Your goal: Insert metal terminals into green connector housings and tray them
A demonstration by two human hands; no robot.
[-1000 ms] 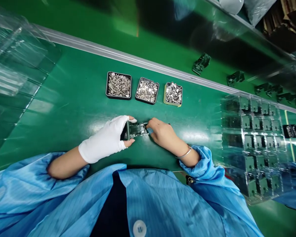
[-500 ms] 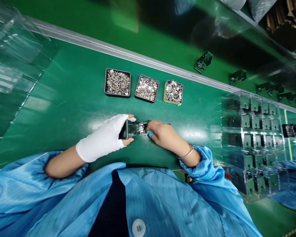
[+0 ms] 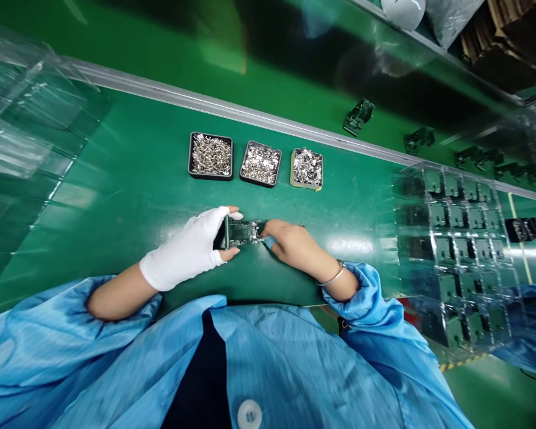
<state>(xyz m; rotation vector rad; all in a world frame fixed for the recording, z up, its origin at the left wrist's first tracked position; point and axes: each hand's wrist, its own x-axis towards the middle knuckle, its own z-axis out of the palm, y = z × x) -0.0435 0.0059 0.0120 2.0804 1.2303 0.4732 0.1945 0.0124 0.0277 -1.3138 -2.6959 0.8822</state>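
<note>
My left hand point(image 3: 187, 247), in a white glove with bare fingertips, grips the left end of a dark green plastic housing point(image 3: 240, 233) just over the green bench. Its thumb and fingers press on opposite sides of the part. Small silvery metal pieces show at the housing's right end. There my right hand point(image 3: 288, 244) is closed, with fingers bent against that end and a blue wrap on one finger. What those fingers pinch is hidden; a small dark tip shows behind the knuckles. Beyond the hands stand three small trays point(image 3: 190, 156) of shiny metal parts.
To the right, a clear plastic tray point(image 3: 422, 262) holds rows of green housings. More dark housings point(image 3: 358, 117) lie beyond the metal rail point(image 3: 250, 116). Clear plastic trays point(image 3: 40, 140) stand at the left. A blue sleeve of another person shows at the far right.
The view has shifted slightly. Both hands stay at the housing, and my right-hand fingers have turned a little at its right end.
</note>
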